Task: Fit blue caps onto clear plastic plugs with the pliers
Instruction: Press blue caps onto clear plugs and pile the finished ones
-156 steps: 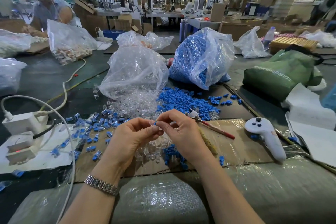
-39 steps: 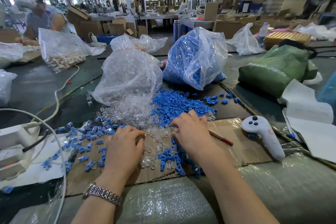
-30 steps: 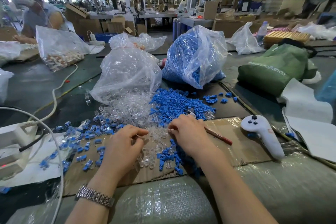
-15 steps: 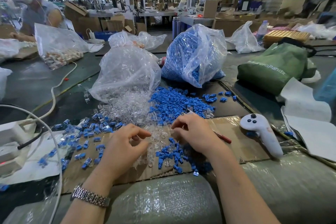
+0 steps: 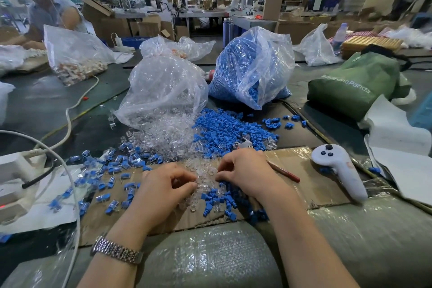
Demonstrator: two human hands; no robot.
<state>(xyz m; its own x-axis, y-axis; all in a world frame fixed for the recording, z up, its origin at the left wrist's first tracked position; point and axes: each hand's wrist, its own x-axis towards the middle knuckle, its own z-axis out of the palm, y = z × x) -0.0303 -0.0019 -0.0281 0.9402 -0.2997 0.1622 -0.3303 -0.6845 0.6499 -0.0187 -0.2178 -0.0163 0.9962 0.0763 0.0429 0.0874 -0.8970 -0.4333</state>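
I am watching my left hand (image 5: pixel 161 190) and right hand (image 5: pixel 245 170) curling their fingers into the clear plugs (image 5: pixel 205 174) on the cardboard sheet (image 5: pixel 313 184); what each is pinching I cannot tell. The pliers (image 5: pixel 280 170) are lying under my right hand, red handle pointing toward the sheet's right edge, metal head (image 5: pixel 242 145) toward the blue caps (image 5: pixel 224 128).

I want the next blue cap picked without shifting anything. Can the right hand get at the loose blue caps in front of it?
Probably yes: the right hand rests right beside loose blue caps lying uncovered on the cardboard.
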